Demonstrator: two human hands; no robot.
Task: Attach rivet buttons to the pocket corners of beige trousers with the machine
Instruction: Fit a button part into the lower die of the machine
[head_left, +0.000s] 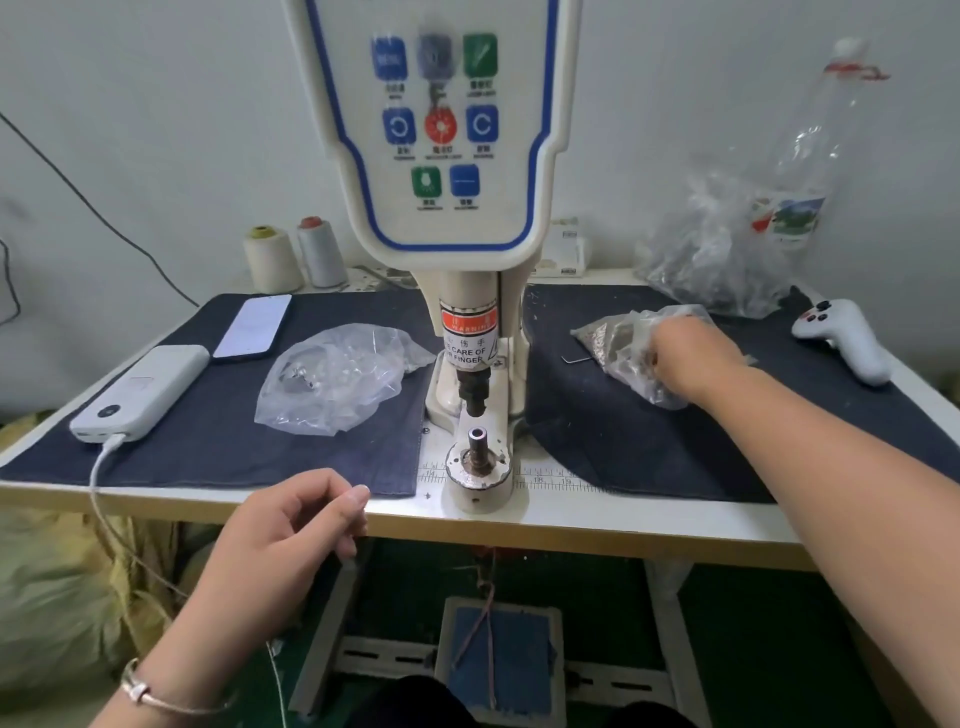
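Right hand (691, 358) reaches into clear plastic bag of rivet parts (623, 343) right of rivet machine (475, 332); fingers buried in bag, grip impossible to tell. Left hand (291, 525) hovers at table edge (623, 525), fingers loosely curled, holding nothing. Lower die post (478, 441) bare. Beige trousers not in view. Rivets likely small, hard, slippery: pinch singly by rim.
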